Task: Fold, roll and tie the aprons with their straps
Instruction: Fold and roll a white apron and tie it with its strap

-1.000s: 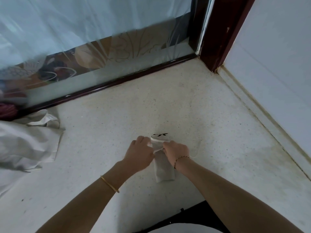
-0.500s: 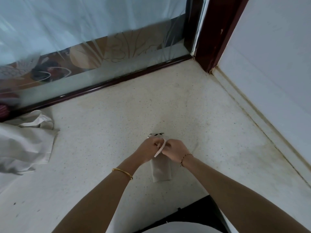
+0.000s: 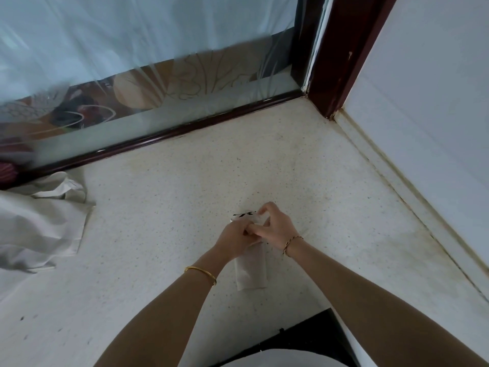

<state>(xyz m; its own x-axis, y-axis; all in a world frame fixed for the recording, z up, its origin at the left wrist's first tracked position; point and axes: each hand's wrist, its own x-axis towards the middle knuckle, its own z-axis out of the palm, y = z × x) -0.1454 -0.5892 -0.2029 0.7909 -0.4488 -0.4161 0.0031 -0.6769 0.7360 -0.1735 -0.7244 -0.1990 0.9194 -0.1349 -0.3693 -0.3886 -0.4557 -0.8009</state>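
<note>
The rolled apron (image 3: 251, 266) lies on the speckled surface (image 3: 185, 207) beneath both hands, its near end poking out toward the person. The left hand (image 3: 235, 238) grips the roll's middle, wrist low, probably to stop it unwinding. The right hand (image 3: 276, 226), fingers curled over the far end, pinches what looks like the strap (image 3: 256, 218). Loose pale cloth (image 3: 39, 223) sits well left.

Matt cloth rolled apron (image 3: 251, 268) lies on a speckled, matt stone-like counter (image 3: 172, 207) below glossy frosted glass (image 3: 158, 75).
</note>
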